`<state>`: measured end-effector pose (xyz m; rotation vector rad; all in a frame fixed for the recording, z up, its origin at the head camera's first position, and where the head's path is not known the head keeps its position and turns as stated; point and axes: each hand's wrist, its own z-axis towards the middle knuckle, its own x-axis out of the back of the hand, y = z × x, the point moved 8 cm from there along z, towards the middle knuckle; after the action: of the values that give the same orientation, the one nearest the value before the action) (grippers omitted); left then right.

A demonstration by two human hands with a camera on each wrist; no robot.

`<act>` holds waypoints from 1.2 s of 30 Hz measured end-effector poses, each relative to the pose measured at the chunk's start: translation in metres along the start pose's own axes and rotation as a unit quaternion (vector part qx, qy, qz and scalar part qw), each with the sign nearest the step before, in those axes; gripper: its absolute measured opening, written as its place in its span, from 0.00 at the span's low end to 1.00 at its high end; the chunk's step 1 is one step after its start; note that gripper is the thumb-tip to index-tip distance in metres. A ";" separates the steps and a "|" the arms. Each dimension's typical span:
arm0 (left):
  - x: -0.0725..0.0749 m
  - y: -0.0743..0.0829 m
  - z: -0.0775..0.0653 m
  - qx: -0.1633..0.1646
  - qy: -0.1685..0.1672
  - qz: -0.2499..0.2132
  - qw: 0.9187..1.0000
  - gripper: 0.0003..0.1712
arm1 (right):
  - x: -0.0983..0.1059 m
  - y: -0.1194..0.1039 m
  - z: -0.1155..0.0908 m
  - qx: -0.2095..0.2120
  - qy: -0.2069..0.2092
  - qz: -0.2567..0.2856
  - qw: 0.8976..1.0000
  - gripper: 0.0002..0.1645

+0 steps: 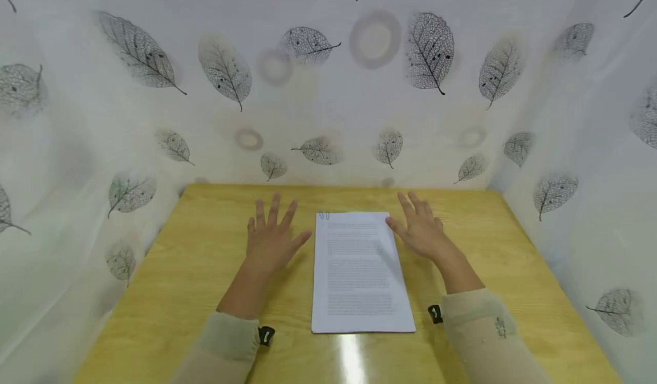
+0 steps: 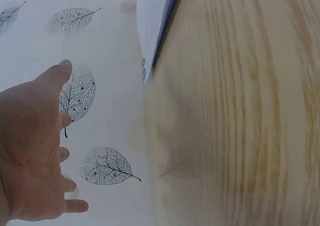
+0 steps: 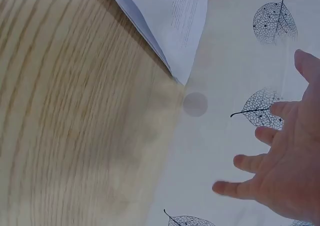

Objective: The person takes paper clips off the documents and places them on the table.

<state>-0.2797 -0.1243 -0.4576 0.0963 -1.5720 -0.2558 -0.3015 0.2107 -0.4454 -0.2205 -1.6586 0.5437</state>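
A stack of printed paper (image 1: 354, 270) lies on the wooden table between the two hands. Two paper clips (image 1: 324, 215) sit at its top left corner; in the left wrist view, the clips (image 2: 143, 69) show at the sheet's corner. My left hand (image 1: 270, 240) is to the left of the stack, fingers spread and holding nothing. On the other side, my right hand (image 1: 422, 231) has its fingers extended, the thumb by the stack's top right edge; whether it touches cannot be told. Both wrist views show the left palm (image 2: 32, 146) and the right palm (image 3: 292, 161) bare.
The yellow wooden table (image 1: 195, 270) extends around the paper. A pale curtain (image 1: 328, 104) with leaf prints surrounds its back and sides. Each wrist has a dark strap piece, the left one (image 1: 266, 335) and the right one (image 1: 435, 314), below the sleeve cuffs.
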 end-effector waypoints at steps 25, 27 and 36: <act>-0.022 -0.003 -0.013 0.005 0.022 -0.044 0.999 0.41 | -0.055 0.027 0.062 -0.046 -0.095 -0.015 0.994 0.45; -0.022 -0.004 -0.014 0.011 0.026 -0.059 0.998 0.38 | -0.058 0.030 0.065 -0.051 -0.087 -0.016 0.995 0.45; -0.025 -0.004 -0.012 0.027 0.031 -0.112 0.993 0.29 | -0.060 0.032 0.074 -0.037 -0.052 0.041 0.997 0.40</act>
<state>-0.2678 -0.1235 -0.4825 0.3211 -1.5076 -0.3839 -0.3682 0.1950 -0.5182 -0.3201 -1.7795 0.5630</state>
